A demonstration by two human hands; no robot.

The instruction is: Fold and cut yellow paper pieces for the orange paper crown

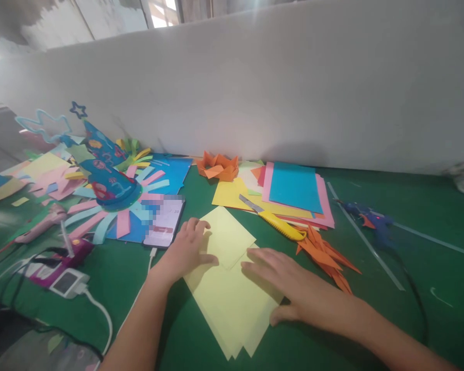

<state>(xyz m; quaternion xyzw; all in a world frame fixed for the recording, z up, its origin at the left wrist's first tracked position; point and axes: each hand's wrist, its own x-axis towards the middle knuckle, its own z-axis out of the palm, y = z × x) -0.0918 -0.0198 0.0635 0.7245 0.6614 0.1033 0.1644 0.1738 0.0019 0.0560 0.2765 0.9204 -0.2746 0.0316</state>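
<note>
Pale yellow paper sheets lie stacked on the green table, the top one folded over at its far corner. My left hand rests on the left edge of the fold, fingers curled and pressing down. My right hand lies flat on the right side of the stack, fingers stretched toward the fold. Neither hand holds anything.
A yellow utility knife lies just beyond the sheets beside orange paper spikes. A coloured paper stack, an orange folded crown, a phone, a blue party hat, a blue glue gun and cables surround the spot.
</note>
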